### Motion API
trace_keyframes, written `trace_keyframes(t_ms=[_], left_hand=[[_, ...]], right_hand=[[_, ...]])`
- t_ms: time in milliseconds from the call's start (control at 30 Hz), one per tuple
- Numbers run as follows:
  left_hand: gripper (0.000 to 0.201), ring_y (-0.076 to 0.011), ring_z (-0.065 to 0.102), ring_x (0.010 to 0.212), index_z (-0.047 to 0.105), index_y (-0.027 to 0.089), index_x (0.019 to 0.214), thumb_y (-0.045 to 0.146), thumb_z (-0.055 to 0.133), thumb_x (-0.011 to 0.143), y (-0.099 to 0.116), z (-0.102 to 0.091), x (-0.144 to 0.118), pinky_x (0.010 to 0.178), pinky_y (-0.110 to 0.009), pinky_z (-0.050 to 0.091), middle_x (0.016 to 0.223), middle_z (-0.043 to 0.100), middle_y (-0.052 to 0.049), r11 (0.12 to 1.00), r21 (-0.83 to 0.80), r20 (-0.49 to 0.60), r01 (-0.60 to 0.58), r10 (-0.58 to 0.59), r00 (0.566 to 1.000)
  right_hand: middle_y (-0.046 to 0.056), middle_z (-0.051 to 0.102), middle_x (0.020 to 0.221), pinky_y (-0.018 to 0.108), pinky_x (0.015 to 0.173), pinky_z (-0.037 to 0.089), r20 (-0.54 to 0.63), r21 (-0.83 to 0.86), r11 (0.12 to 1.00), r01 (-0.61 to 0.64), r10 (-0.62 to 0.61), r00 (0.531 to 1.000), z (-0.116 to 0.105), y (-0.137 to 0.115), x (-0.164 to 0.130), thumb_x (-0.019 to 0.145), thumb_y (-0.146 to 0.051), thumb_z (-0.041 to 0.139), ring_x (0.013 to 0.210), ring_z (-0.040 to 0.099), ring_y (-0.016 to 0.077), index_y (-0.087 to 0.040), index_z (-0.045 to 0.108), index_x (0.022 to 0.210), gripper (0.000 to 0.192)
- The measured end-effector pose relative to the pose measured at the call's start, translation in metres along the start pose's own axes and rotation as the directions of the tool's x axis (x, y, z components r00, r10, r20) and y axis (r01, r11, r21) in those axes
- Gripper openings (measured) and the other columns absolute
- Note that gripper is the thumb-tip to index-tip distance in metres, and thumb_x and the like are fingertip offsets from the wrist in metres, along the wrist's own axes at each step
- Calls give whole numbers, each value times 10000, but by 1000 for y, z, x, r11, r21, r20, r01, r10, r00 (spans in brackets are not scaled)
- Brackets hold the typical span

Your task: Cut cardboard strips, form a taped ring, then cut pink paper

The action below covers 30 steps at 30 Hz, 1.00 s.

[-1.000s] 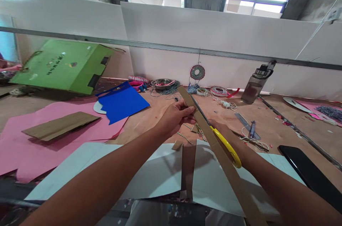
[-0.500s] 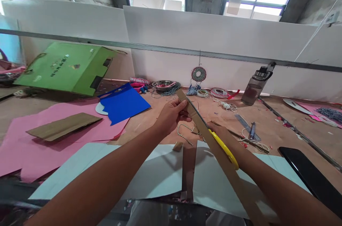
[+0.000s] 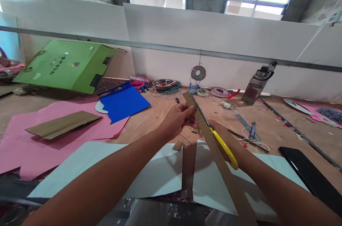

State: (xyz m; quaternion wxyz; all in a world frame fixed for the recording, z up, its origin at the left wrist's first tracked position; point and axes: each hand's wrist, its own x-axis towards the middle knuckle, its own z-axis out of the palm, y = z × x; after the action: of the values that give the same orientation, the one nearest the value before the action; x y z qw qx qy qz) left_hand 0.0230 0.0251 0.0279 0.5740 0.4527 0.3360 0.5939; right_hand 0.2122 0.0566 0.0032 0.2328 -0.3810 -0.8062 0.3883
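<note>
- The table (image 3: 149,119) in front of you carries white sheets (image 3: 149,172), pink paper (image 3: 48,137) and loose twine; these lie under your hands and apart from them.
- The cardboard strip (image 3: 213,151) is held in the air above the white sheets, slanting from its far tip toward you. It looks light, thin and stiff enough to keep straight, yet it probably bends if gripped far from the cut.
- Your left hand (image 3: 177,119) pinches the strip near its far end, close to the blades.
- Your right hand (image 3: 227,140), partly hidden, seems closed on the yellow scissors (image 3: 217,137), blades lying along the strip's edge.
</note>
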Motion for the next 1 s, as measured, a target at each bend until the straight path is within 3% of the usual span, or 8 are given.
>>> trace_keyframes(t_ms=[300, 400, 533, 700, 833, 1000], left_hand=[[298, -133, 645, 534, 573, 134, 805, 394, 717, 774, 4, 3, -4, 490, -210, 546, 687, 693, -65, 1000, 28, 17, -6, 5, 1000], [316, -134, 621, 487, 552, 141, 785, 438, 657, 812, 7, -1, -1, 469, -230, 548, 607, 651, -38, 999, 51, -42, 2, 0, 999], [265, -120, 604, 463, 529, 159, 807, 398, 641, 825, 10, -7, 3, 439, -210, 530, 579, 620, 0, 996, 55, -137, -70, 77, 988], [276, -127, 615, 472, 511, 164, 811, 401, 653, 821, 5, 0, 2, 446, -222, 538, 628, 649, -20, 997, 65, -61, -43, 47, 997], [243, -128, 619, 482, 513, 159, 820, 372, 627, 843, 1, 6, -1, 450, -218, 540, 625, 648, -22, 998, 52, -26, -44, 46, 999], [209, -128, 618, 484, 509, 160, 817, 339, 610, 855, 2, 5, -2, 453, -218, 540, 615, 652, -24, 998, 48, -32, -52, 53, 998]], right_hand=[[73, 716, 1112, 339, 787, 497, -24, 26, 1000, 10, -10, 1000, -1, -8, -4, 846, -354, 492, 913, 650, 244, -197, 638, 1175, 393], [67, 724, 1052, 325, 750, 493, -35, -36, 999, 15, -17, 999, 0, -15, -6, 811, -338, 507, 855, 646, 236, -194, 671, 1087, 351], [34, 727, 850, 304, 676, 480, -15, -100, 994, -41, 39, 999, 2, -20, -8, 786, -291, 489, 744, 631, 215, -204, 690, 969, 285], [77, 732, 1033, 340, 766, 479, -41, -156, 988, -4, -2, 999, 1, -15, -5, 791, -275, 516, 862, 650, 248, -206, 648, 1143, 382], [83, 706, 1148, 371, 850, 472, -46, -66, 998, 11, -14, 999, -1, -12, -3, 823, -309, 508, 943, 648, 260, -224, 616, 1231, 431], [65, 730, 1067, 390, 865, 470, -55, 9, 1000, 10, -9, 998, 3, -5, -1, 829, -327, 500, 919, 649, 259, -221, 662, 1159, 384]])
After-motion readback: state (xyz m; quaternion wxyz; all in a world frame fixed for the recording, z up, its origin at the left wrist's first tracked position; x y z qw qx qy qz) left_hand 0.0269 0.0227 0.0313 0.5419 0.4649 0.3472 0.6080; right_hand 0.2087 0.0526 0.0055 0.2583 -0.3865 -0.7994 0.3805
